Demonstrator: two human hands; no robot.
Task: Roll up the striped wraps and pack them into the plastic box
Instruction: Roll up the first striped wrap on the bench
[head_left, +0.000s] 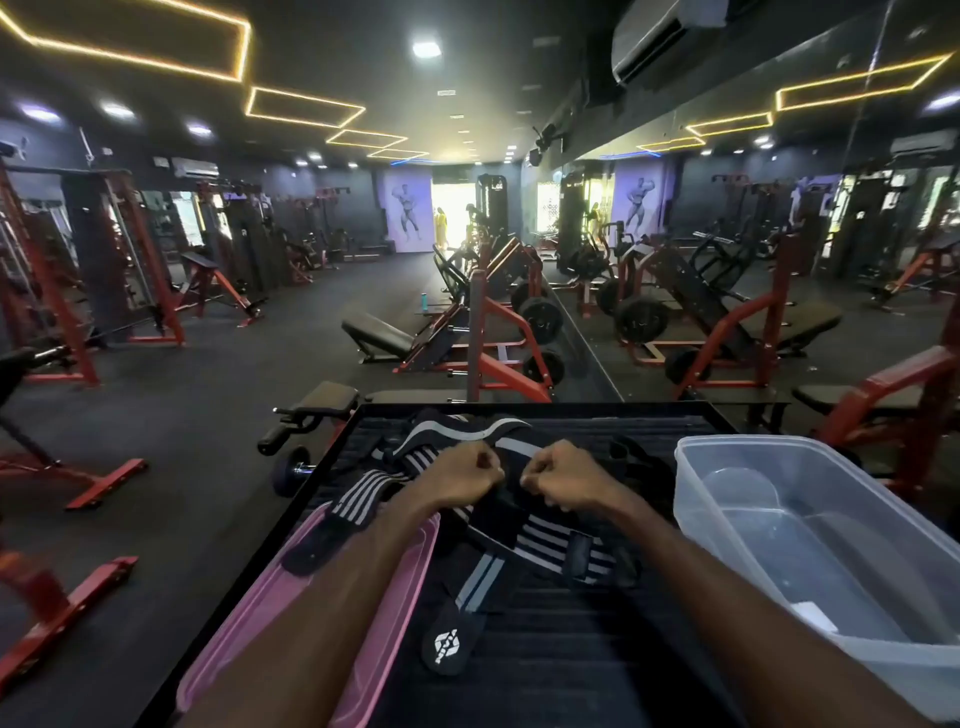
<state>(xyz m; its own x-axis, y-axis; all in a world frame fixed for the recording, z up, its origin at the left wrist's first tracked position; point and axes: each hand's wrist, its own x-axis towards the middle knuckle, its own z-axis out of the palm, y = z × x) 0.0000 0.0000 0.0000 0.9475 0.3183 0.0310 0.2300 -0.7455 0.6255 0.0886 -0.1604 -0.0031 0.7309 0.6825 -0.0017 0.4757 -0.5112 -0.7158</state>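
Gripping one striped wrap (511, 470) between left hand (457, 480) and right hand (563, 480), both curled tight, on the counter (571, 649), its length running crosswise, the plastic box (810, 530) standing empty nearer the right hand.

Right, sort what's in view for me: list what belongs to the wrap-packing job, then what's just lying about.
Belongs to the job:
- striped wraps, piled on the black table
- plastic box, nothing in it yet
- left hand and right hand, both gripping one wrap

Just lying about:
- pink lid
- dumbbell
- weight benches
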